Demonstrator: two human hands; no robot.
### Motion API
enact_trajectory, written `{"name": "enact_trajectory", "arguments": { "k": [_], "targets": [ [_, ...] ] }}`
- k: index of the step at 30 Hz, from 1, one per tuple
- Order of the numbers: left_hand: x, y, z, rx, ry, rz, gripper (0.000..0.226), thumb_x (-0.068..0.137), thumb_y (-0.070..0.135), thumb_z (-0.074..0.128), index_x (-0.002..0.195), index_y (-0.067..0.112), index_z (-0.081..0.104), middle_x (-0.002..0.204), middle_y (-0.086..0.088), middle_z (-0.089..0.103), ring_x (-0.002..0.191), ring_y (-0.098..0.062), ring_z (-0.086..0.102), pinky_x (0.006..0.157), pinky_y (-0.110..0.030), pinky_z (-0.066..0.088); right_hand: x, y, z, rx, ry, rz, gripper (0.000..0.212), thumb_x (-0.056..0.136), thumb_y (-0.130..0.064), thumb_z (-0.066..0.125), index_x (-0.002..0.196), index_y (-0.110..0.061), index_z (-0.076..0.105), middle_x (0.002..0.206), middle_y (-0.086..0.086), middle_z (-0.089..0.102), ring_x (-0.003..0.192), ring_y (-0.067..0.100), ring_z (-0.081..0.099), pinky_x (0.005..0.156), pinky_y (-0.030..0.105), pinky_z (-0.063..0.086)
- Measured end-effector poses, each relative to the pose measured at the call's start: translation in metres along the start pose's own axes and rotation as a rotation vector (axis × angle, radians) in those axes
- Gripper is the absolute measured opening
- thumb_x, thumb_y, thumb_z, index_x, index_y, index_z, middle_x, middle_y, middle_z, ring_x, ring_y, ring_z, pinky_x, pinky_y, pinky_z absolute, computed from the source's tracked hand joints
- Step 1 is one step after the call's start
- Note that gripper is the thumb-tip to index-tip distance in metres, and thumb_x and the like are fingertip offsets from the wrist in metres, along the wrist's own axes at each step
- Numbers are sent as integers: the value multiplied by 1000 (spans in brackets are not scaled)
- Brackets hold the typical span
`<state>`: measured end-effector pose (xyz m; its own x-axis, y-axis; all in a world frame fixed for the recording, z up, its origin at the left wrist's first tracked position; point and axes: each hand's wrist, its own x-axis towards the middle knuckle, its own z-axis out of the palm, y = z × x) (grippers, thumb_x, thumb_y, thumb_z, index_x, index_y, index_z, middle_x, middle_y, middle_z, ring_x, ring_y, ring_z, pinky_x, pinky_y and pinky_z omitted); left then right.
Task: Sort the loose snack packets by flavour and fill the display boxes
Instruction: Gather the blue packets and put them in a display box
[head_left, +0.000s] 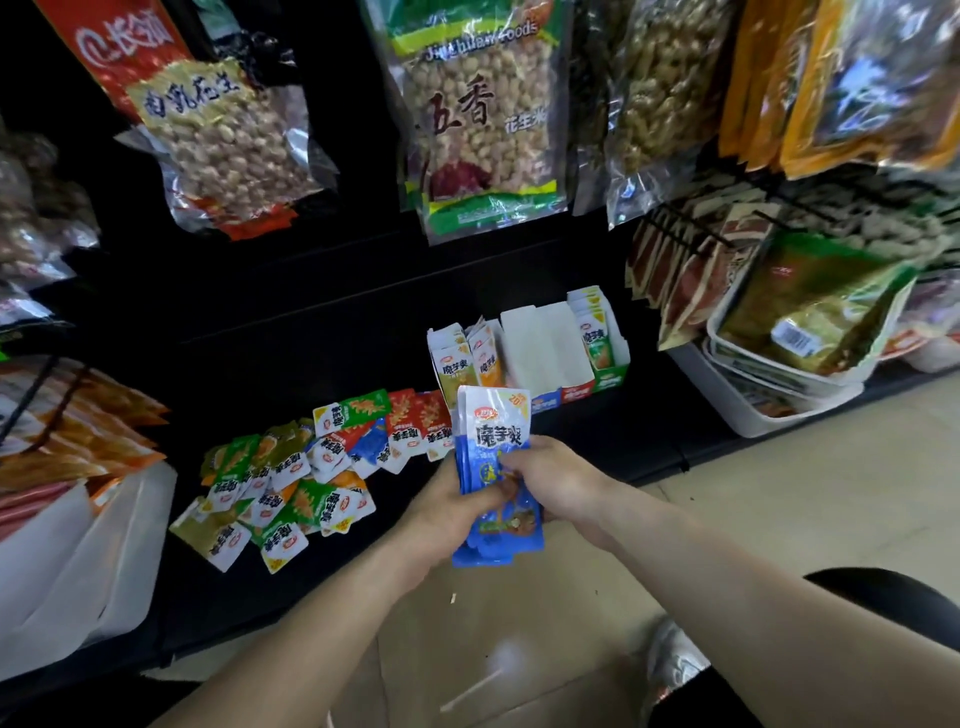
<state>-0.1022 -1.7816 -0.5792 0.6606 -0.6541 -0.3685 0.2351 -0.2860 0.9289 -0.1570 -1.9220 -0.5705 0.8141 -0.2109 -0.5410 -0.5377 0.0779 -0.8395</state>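
**Hands and arms: current pose**

Left arm: your bare forearm comes up from the lower left, angled toward the centre. Your left hand (449, 506) is curled, palm turned inward, fingers wrapped behind what it holds and thumb pressed across the front.

Right arm: your bare forearm enters from the lower right and slopes up and left. Your right hand (550, 480) shows its back to the camera, knuckles raised, fingers bent down in a pinch.

Relation: both hands meet at the centre, fingertips touching or nearly so, right slightly higher than left. Both wrists are roughly straight.
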Motion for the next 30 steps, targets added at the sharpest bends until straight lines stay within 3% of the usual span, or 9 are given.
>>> {"name": "enact_trajectory", "arguments": {
  "k": [4,8,11,15,18,21,24,27,30],
  "targets": [
    [30,4,0,-30,58,-45,50,88,9,75,129,28,54,109,1,76,97,-18,75,79,-30,59,15,-13,-16,-81,25,4,25,98,-19,47,107,-18,70,101,13,77,93,32,75,87,51,60],
    [88,4,0,-21,109,-62,49,79,0,79,122,17,64,107,-5,77,96,-25,75,89,-44,59,41,-25,-57,-285,16,1,14,102,-36,49,110,-31,59,103,-2,69,88,18,67,80,38,56],
    [146,-7,-2,6,214,-102,43,79,3,80,118,15,64,105,-6,77,91,-24,75,86,-43,60,68,-21,-95,-377,77,68,33,104,-40,48,126,-16,55,115,10,66,88,22,62,79,35,50],
    [231,-19,-5,39,328,-123,38,78,6,81,111,15,64,96,2,74,82,-15,71,70,-28,54,108,-6,-136,-409,81,133,34,106,-30,46,130,-8,55,110,9,65,89,23,59,79,35,48],
    [291,-25,-3,49,330,-57,45,80,7,81,117,16,57,106,1,72,93,-17,71,71,-24,52,148,10,-155,-370,134,97,31,101,-21,52,122,1,60,96,9,59,84,24,56,73,34,41],
    [336,-26,2,72,356,68,44,78,9,84,103,31,55,99,12,69,88,-10,69,62,-19,52,185,18,-161,-346,180,36,21,98,-17,55,113,-6,65,92,8,61,81,22,57,66,31,42],
    [368,-29,9,126,347,143,50,76,12,87,107,30,53,110,7,70,96,-15,69,76,-31,57,219,21,-164,-362,201,-33,20,98,-18,57,116,-9,62,99,8,64,85,24,62,66,31,47],
    [386,-37,11,186,352,205,56,75,9,87,115,20,50,102,9,68,87,-7,68,68,-26,59,247,25,-166,-359,195,-114,30,97,-11,58,126,-20,57,112,-1,62,96,19,62,81,30,49],
    [393,-47,13,210,328,204,53,78,5,83,119,14,50,110,0,68,98,-19,70,78,-39,62,266,30,-165,-334,203,-199,46,96,-4,57,137,-24,53,122,-5,58,95,10,59,71,17,44]
  ]
}}
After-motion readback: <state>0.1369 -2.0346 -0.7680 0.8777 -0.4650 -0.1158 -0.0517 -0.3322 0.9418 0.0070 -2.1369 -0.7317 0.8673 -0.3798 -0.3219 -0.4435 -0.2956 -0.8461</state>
